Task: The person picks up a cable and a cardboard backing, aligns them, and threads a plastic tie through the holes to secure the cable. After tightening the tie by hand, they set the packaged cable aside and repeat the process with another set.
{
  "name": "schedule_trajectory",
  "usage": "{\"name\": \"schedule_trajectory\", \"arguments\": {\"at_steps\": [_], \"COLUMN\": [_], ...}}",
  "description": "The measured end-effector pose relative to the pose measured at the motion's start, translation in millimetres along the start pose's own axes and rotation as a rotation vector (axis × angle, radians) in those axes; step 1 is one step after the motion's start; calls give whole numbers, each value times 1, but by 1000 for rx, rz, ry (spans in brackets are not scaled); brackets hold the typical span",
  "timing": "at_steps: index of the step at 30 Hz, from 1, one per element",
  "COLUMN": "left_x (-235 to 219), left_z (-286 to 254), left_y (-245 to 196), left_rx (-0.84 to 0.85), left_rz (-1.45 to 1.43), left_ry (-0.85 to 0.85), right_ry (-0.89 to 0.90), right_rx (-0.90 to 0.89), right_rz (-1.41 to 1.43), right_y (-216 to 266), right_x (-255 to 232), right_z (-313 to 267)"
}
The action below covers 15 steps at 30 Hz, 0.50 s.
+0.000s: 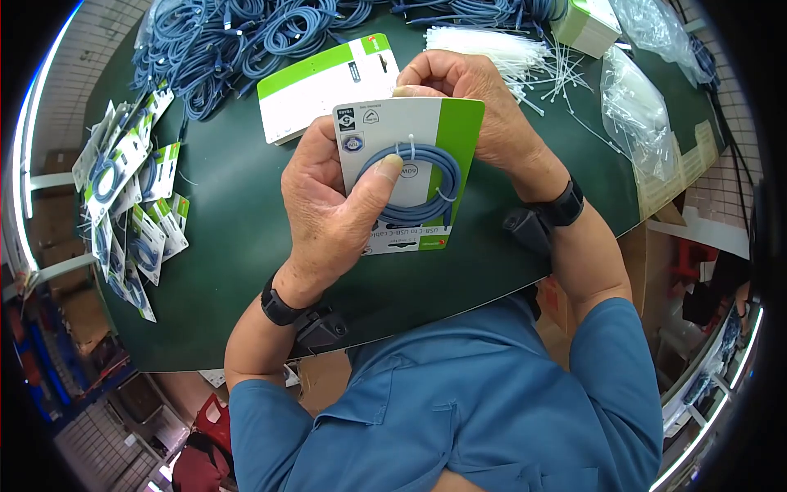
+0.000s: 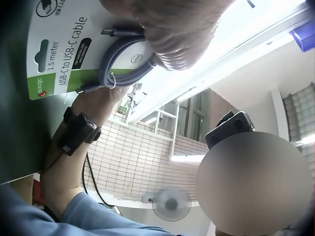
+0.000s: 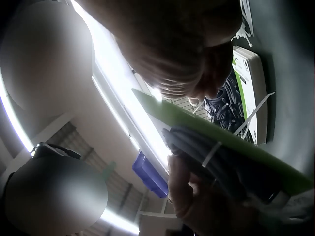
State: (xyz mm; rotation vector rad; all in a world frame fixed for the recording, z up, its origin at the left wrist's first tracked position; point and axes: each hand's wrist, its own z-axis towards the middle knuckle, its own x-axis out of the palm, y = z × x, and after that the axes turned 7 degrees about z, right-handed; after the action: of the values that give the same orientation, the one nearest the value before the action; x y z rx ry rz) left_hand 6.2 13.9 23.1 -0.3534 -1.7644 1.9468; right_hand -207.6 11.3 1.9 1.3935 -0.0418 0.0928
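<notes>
My left hand (image 1: 324, 209) grips a white and green cable card (image 1: 459, 135), its thumb pressing on the coiled blue USB-C cable (image 1: 451, 176) on the card's front. White cable ties (image 1: 445, 195) bind the coil to the card, which stands tilted above the table. Behind the card's top edge is my right hand (image 1: 484, 102), fingers curled. In the right wrist view its fingertips pinch a thin white tie end at the card's back, and another tie tail (image 3: 256, 115) sticks out there. The head view hides those fingertips behind the card.
A stack of blank cards (image 1: 307, 102) lies just beyond the hands. Tangled blue cables (image 1: 279, 33) heap at the back, loose white cable ties (image 1: 484, 53) at the back right beside a plastic bag of ties (image 1: 635, 111). Carded cables (image 1: 135, 197) pile at the table's left edge.
</notes>
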Motion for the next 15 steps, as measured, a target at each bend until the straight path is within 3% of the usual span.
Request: {"name": "schedule_trajectory", "arguments": {"at_steps": [5,8,13,15], "left_x": [0,-4,-13,-14], "left_z": [2,4,8,12], "left_y": [-3,1,5,4], "left_rx": [12,7,-105,-108], "left_rz": [92,130,2,-61], "left_ry": [6,-8,-7,-35], "right_ry": [80,-45,-139,-266], "right_rx": [-181,-158,-239,-127], "right_rz": [-218,-399,-410,-255], "right_y": [0,5,1,4], "right_x": [8,13,12,14], "right_z": [-3,-4,-1,-2]}}
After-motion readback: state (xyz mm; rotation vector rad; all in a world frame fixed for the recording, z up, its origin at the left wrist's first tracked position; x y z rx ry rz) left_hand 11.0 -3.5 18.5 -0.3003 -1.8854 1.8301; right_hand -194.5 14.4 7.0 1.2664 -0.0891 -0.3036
